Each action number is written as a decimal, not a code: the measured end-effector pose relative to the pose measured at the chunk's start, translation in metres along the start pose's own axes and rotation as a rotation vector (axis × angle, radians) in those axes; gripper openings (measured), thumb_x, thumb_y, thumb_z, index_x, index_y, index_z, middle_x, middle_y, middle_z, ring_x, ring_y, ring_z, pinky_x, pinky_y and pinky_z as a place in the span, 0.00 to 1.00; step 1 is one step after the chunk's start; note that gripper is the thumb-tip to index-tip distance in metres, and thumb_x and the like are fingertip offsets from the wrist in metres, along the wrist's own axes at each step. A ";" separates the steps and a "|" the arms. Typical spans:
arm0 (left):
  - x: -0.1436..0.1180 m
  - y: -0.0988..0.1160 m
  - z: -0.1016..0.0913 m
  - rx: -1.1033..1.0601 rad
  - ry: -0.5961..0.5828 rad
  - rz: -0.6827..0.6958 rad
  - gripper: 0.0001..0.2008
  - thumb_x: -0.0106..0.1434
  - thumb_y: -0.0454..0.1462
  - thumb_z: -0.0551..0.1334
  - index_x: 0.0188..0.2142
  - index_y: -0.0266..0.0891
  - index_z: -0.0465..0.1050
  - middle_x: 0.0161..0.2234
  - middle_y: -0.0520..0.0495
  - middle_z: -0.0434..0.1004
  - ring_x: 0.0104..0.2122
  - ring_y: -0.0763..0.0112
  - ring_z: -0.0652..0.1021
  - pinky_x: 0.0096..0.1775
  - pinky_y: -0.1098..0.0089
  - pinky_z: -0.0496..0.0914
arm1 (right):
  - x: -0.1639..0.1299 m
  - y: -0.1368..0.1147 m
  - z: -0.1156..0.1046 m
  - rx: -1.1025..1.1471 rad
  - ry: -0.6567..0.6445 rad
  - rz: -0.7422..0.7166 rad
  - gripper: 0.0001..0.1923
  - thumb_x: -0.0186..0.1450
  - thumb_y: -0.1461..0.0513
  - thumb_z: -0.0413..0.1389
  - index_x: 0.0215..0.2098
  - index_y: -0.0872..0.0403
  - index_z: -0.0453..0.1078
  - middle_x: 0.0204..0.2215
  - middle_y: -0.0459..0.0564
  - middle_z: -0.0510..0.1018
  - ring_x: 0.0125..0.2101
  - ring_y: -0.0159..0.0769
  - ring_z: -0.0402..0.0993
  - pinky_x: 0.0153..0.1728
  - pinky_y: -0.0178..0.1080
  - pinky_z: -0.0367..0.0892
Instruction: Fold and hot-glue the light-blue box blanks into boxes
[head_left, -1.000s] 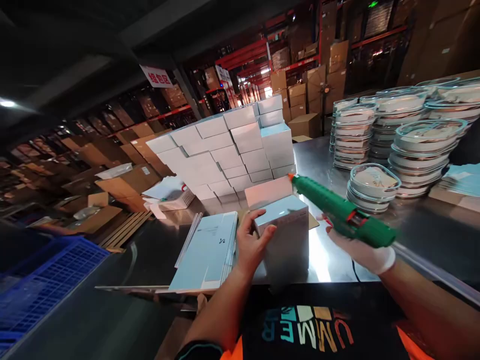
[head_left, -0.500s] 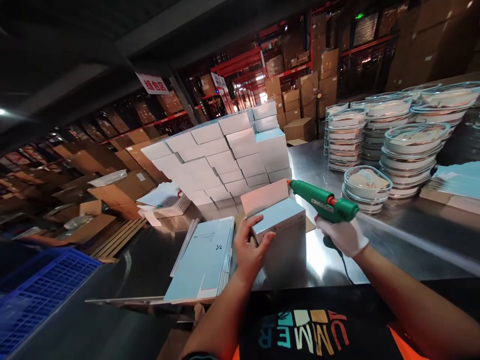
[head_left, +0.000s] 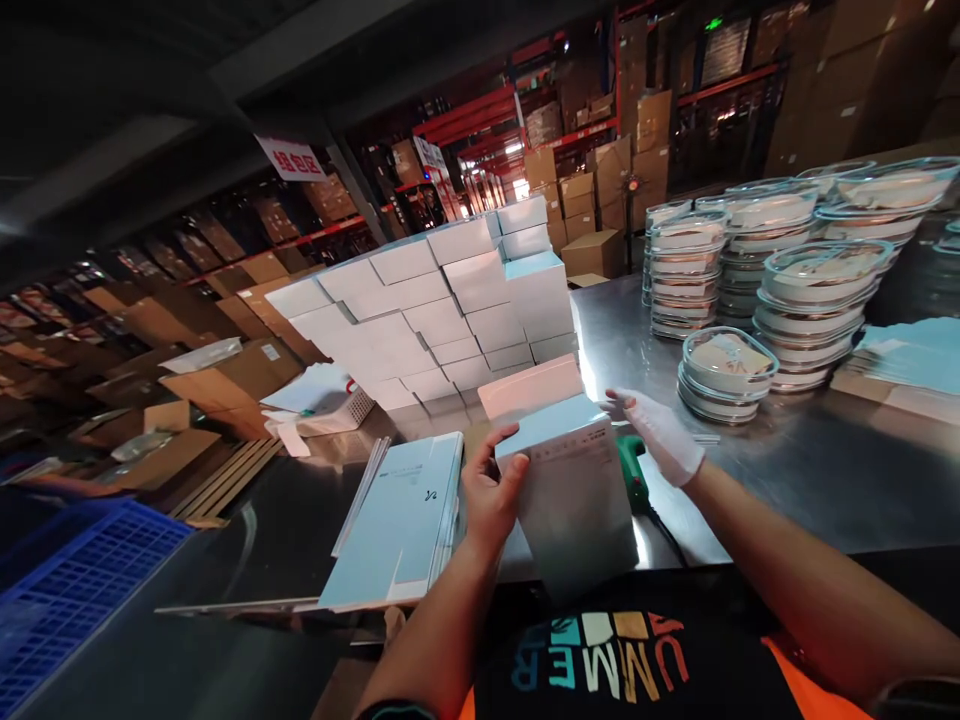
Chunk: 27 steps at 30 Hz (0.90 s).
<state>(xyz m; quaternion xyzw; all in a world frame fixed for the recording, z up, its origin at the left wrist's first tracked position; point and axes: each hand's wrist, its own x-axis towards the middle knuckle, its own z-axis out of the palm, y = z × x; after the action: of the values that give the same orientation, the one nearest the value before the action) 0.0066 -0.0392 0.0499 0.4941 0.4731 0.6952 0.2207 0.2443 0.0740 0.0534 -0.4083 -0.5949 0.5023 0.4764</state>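
Observation:
A white carton (head_left: 574, 490) with a light-blue top panel stands before me, its far flap (head_left: 532, 388) raised. My left hand (head_left: 491, 490) grips the carton's left side, thumb on the near face and fingers at the top edge. My right hand (head_left: 660, 435), in a white glove, is at the upper right corner with fingers stretched out and holds nothing; whether the fingertips touch the carton I cannot tell. A green glue gun (head_left: 634, 475) rests on the table just right of the carton, partly hidden by it and my right hand, its cord trailing toward me.
Flat light-blue carton sheets (head_left: 397, 515) lie to the left on the metal table (head_left: 795, 480). Behind stands a wall of stacked white boxes (head_left: 450, 310). Lidded glass dishes (head_left: 727, 365) are piled on the right, beside more blue sheets (head_left: 915, 355). A blue crate (head_left: 82, 590) is at lower left.
My right hand has let go of the glue gun, which now lies on the table beside the carton. That hand has come to the carton's upper right corner. The left hand keeps its grip.

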 end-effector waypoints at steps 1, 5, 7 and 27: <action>0.000 0.001 0.002 0.009 -0.022 0.028 0.33 0.57 0.62 0.74 0.48 0.38 0.83 0.43 0.41 0.85 0.42 0.56 0.83 0.44 0.62 0.77 | -0.005 -0.012 0.009 0.035 -0.065 -0.027 0.22 0.67 0.45 0.58 0.48 0.50 0.77 0.38 0.53 0.85 0.40 0.46 0.82 0.43 0.44 0.78; 0.001 -0.001 0.005 0.099 -0.086 0.174 0.31 0.60 0.63 0.71 0.45 0.39 0.83 0.48 0.38 0.83 0.51 0.50 0.82 0.53 0.56 0.76 | -0.018 -0.044 0.032 0.003 -0.214 -0.060 0.26 0.64 0.48 0.61 0.55 0.52 0.76 0.45 0.52 0.84 0.47 0.48 0.81 0.50 0.47 0.77; 0.001 -0.006 0.005 0.114 -0.086 0.244 0.29 0.61 0.62 0.71 0.43 0.40 0.82 0.54 0.37 0.81 0.55 0.49 0.81 0.55 0.55 0.75 | -0.019 -0.043 0.028 -0.013 -0.237 -0.126 0.30 0.63 0.46 0.64 0.57 0.53 0.75 0.50 0.54 0.83 0.53 0.52 0.79 0.55 0.50 0.76; 0.044 0.077 -0.013 0.750 -0.926 0.579 0.35 0.63 0.49 0.75 0.67 0.51 0.72 0.62 0.37 0.80 0.61 0.44 0.79 0.60 0.46 0.73 | -0.036 -0.020 0.011 -0.434 -0.465 -1.020 0.49 0.72 0.51 0.64 0.81 0.52 0.46 0.76 0.69 0.58 0.73 0.53 0.61 0.68 0.54 0.64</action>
<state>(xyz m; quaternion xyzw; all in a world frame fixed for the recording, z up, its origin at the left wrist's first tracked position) -0.0109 -0.0462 0.1372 0.8925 0.3873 0.2302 0.0187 0.2414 0.0339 0.0673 -0.0386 -0.8933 0.1535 0.4206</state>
